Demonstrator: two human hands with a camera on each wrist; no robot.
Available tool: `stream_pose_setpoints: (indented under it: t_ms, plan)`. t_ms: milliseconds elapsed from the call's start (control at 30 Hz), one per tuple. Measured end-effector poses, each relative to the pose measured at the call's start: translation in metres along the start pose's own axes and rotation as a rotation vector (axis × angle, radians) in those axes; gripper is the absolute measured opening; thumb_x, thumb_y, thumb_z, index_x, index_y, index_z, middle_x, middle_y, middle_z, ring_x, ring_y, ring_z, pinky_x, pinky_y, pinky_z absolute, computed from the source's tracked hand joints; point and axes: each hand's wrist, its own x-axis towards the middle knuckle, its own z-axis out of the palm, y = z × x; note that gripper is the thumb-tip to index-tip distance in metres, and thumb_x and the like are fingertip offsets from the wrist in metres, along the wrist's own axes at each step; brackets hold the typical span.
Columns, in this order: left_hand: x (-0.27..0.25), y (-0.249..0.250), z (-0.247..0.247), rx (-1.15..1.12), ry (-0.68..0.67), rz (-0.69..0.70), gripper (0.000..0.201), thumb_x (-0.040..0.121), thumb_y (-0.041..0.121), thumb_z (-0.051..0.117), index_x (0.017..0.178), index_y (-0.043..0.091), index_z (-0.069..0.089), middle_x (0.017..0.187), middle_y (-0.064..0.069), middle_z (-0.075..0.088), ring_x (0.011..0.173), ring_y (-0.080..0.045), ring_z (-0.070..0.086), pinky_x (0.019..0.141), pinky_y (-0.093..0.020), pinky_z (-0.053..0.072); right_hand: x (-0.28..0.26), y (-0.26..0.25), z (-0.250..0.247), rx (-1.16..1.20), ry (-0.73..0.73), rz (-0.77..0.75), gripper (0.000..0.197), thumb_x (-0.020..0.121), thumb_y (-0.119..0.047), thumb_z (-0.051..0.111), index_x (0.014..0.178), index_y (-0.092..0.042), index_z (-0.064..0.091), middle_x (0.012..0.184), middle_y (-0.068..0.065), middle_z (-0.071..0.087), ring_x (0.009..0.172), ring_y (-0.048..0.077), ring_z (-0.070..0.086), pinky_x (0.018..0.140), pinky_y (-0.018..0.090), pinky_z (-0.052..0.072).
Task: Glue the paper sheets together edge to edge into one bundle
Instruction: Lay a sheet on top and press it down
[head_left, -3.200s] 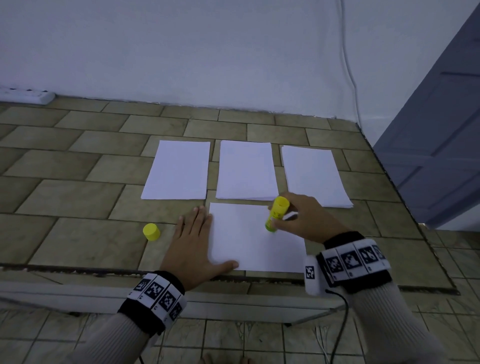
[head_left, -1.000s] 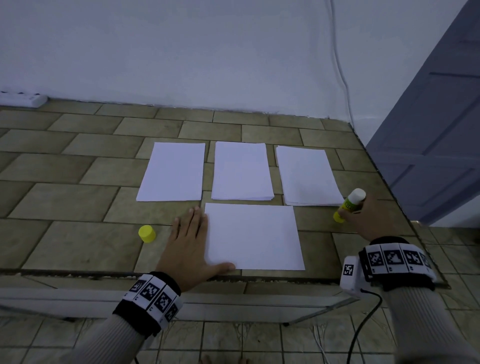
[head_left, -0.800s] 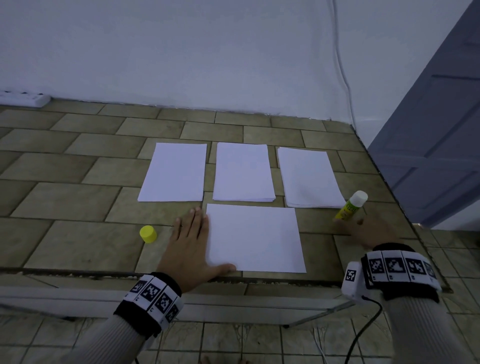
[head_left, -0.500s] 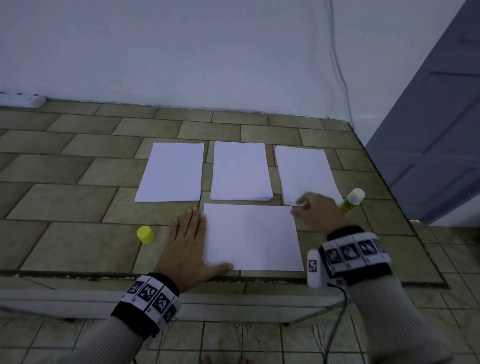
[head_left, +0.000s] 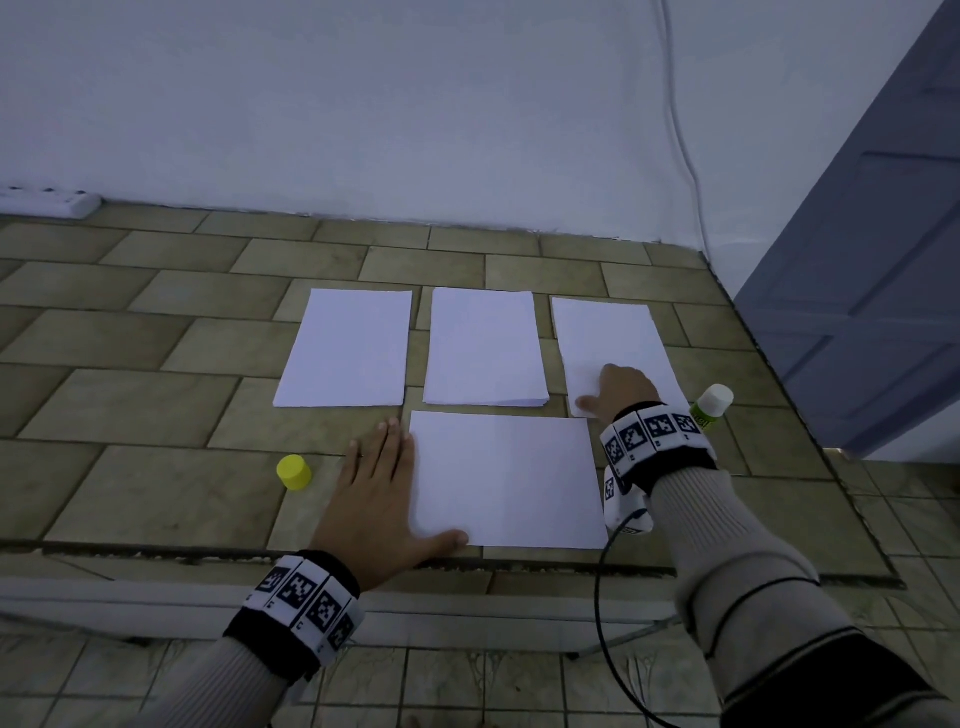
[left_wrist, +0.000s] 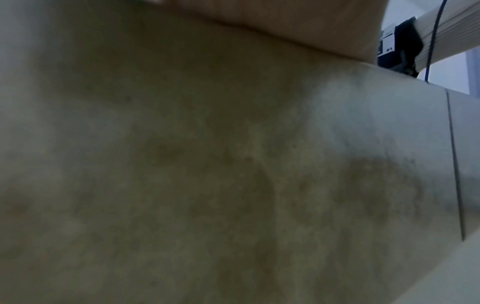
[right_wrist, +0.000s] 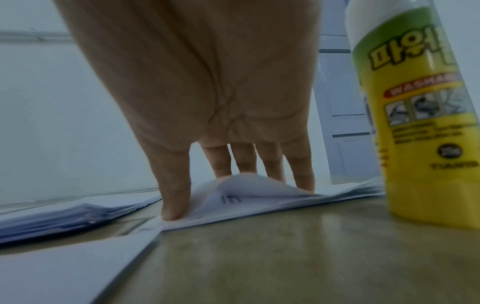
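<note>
Now, left hand (head_left: 382, 499) lies flat on the tiled tabletop (head_left: 130, 415), fingers straight and together, thumb spread out onto the near-left corner of the front sheet (head_left: 506, 480), palm edge against that sheet's left side. Left wrist view is mostly blurred tile, nothing of the fingers to read there.

Right hand (head_left: 621, 389) is on the near end of the right paper stack (head_left: 608, 338), at about 1 o'clock from the front sheet. In the right wrist view the thumb (right_wrist: 174, 193) presses down on the stack's near corner while the four fingers (right_wrist: 298, 164) reach down slightly apart onto the paper, and the top sheet (right_wrist: 249, 185) humps up between thumb and fingers. Whether the sheet is actually pinched, cannot tell.

Glue stick (head_left: 711, 408) stands uncapped, white tip up, tilted a bit, just beside the right wrist at 3 o'clock of the hand; nobody holds it. Its yellow cap (head_left: 294, 472) sits on the tiles at 9 o'clock of the left hand, near but apart.

Middle paper stack (head_left: 485, 348) and left paper stack (head_left: 348, 348) lie in a row with the right one, at 12 and 11 o'clock of the front sheet, narrow gaps between all of them.

White power strip (head_left: 47, 200) at the far left against the wall (head_left: 363, 104); blue-grey door (head_left: 872, 286) at 2 o'clock.
</note>
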Motion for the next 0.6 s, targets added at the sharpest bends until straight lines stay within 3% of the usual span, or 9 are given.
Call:
stream_pose_setpoints:
  t_ms: [100, 200, 300, 400, 500, 600]
  plan:
    - [0.000, -0.002, 0.004, -0.012, 0.008, 0.013, 0.135, 0.060, 0.100, 0.000, 0.153, 0.001, -0.001, 0.161, -0.015, -0.009, 0.149, -0.027, -0.012, 0.121, -0.050, -0.002, -0.002, 0.003, -0.004, 0.053, 0.077, 0.008, 0.039, 0.093, -0.030, 0.058, 0.120, -0.003, 0.054, 0.123, 0.017, 0.057, 0.112, 0.033, 0.054, 0.090, 0.038, 0.046]
    - [0.000, -0.003, 0.007, -0.047, 0.044, 0.027, 0.128, 0.069, 0.096, 0.003, 0.153, 0.001, 0.004, 0.161, -0.016, -0.001, 0.149, -0.027, -0.006, 0.121, -0.052, 0.003, -0.008, 0.005, -0.013, 0.177, 0.172, -0.005, 0.031, 0.095, -0.031, 0.050, 0.111, -0.005, 0.056, 0.113, 0.016, 0.060, 0.096, 0.030, 0.056, 0.076, 0.033, 0.044]
    - [0.000, -0.002, 0.006, -0.076, 0.044, 0.018, 0.122, 0.068, 0.094, -0.010, 0.151, 0.005, -0.008, 0.159, -0.010, -0.014, 0.148, -0.024, -0.015, 0.121, -0.048, -0.003, -0.020, 0.004, -0.025, 0.291, 0.263, -0.069, 0.030, 0.096, -0.034, 0.046, 0.097, -0.004, 0.053, 0.103, 0.017, 0.062, 0.083, 0.028, 0.052, 0.070, 0.031, 0.038]
    - [0.002, -0.004, 0.004, -0.230, 0.093, 0.000, 0.115, 0.068, 0.091, -0.013, 0.153, 0.013, -0.011, 0.160, -0.001, -0.016, 0.149, -0.016, -0.014, 0.122, -0.043, -0.005, -0.044, -0.003, -0.036, 0.403, 0.312, -0.212, 0.034, 0.096, -0.031, 0.051, 0.110, -0.001, 0.057, 0.108, 0.018, 0.064, 0.095, 0.030, 0.057, 0.075, 0.030, 0.038]
    - [0.003, -0.004, -0.003, -0.670, 0.284, -0.028, 0.098, 0.082, 0.085, 0.009, 0.154, 0.019, 0.017, 0.160, 0.003, 0.019, 0.147, -0.012, 0.017, 0.121, -0.046, 0.015, -0.073, -0.007, -0.041, 0.565, 0.260, -0.369, 0.039, 0.092, -0.029, 0.061, 0.126, -0.010, 0.057, 0.135, 0.008, 0.055, 0.124, 0.021, 0.048, 0.093, 0.022, 0.031]
    - [0.008, -0.001, -0.021, -1.026, 0.401, -0.103, 0.073, 0.085, 0.079, 0.026, 0.140, 0.033, 0.039, 0.146, 0.006, 0.046, 0.135, -0.009, 0.040, 0.114, -0.045, 0.032, -0.092, -0.003, -0.032, 0.587, 0.214, -0.526, 0.041, 0.085, -0.031, 0.070, 0.124, -0.027, 0.059, 0.150, -0.001, 0.038, 0.140, 0.015, 0.028, 0.112, 0.028, 0.019]
